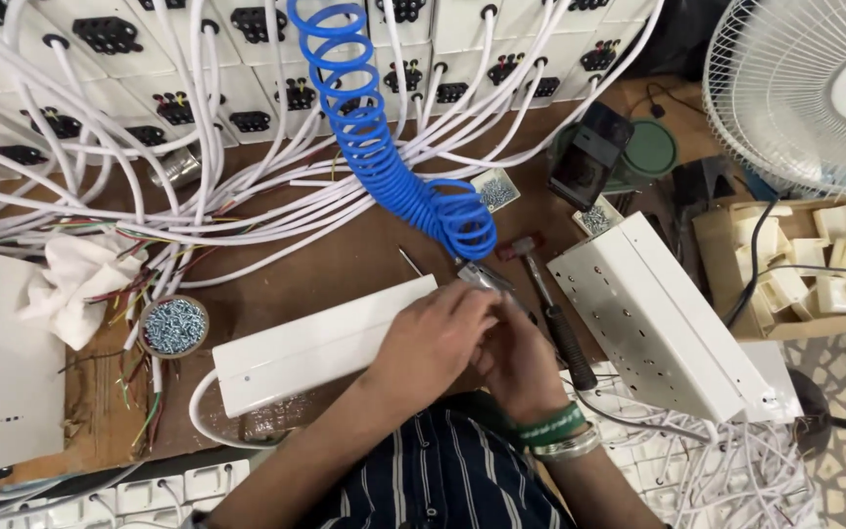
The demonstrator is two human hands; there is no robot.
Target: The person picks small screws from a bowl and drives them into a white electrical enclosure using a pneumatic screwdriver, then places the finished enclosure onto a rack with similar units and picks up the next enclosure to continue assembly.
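A long white power-strip casing (315, 345) lies across the brown workbench (345, 260) in front of me. My left hand (431, 338) rests on its right end, fingers curled over it. My right hand (519, 358), with a green band and a metal bangle at the wrist, is pressed against the left one; what its fingers hold is hidden. A metal tool tip (487, 279) juts out just above both hands, joined to a blue coiled air hose (384, 157) hanging from above. A white cord (198, 411) loops out of the casing's left end.
A hammer (545, 299) lies right of my hands, beside a white perforated casing (663, 318). A round tin of screws (173, 326), a white rag (75, 284) and coloured wires sit left. Many white cables and socket boxes (247, 98) fill the back. A fan (805, 88) and box of white parts (805, 264) stand right.
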